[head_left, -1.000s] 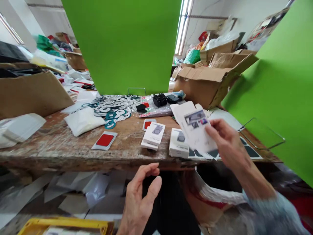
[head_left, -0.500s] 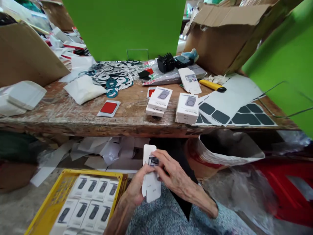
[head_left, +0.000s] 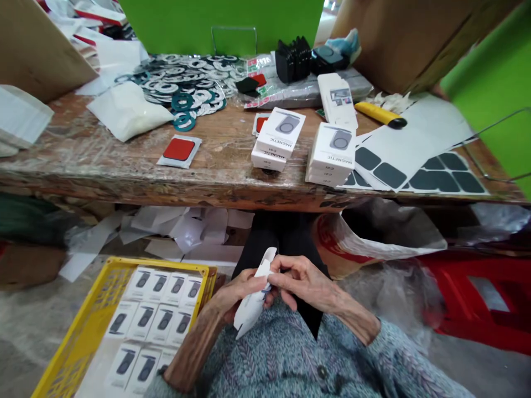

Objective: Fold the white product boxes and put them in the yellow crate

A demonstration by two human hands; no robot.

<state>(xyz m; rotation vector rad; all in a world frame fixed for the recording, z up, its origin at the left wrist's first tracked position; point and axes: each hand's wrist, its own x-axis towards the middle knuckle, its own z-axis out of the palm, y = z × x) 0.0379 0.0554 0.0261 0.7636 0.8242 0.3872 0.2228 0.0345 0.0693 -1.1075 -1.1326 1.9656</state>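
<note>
A flattened white carton (head_left: pixel 250 309) is held over my lap, turned partly edge-on. My left hand (head_left: pixel 244 288) grips its middle, with the thumb lying on top. The fingers of my right hand (head_left: pixel 298 281) pinch the carton's right edge near its upper end. Between the hands a small dark printed patch shows on the carton, mostly covered by fingers. On the bench ahead stand two stacks of white boxes printed MAGNETIC, a left stack (head_left: pixel 279 135) and a right stack (head_left: pixel 333 152). More flat cartons (head_left: pixel 337 99) lie behind the right stack.
A yellow crate (head_left: pixel 74 331) with rows of boxed items stands at lower left. Loose rings (head_left: pixel 182 83), a red square in a clear sleeve (head_left: pixel 179 150), a yellow cutter (head_left: pixel 379 114) and dark sticker sheets (head_left: pixel 446 174) lie on the bench. A white sack (head_left: pixel 394 237) stands below it.
The carton has been tilted from face-up to nearly edge-on, with both hands still on it. My right hand's fingers have shifted to its edge. The view has tipped downward.
</note>
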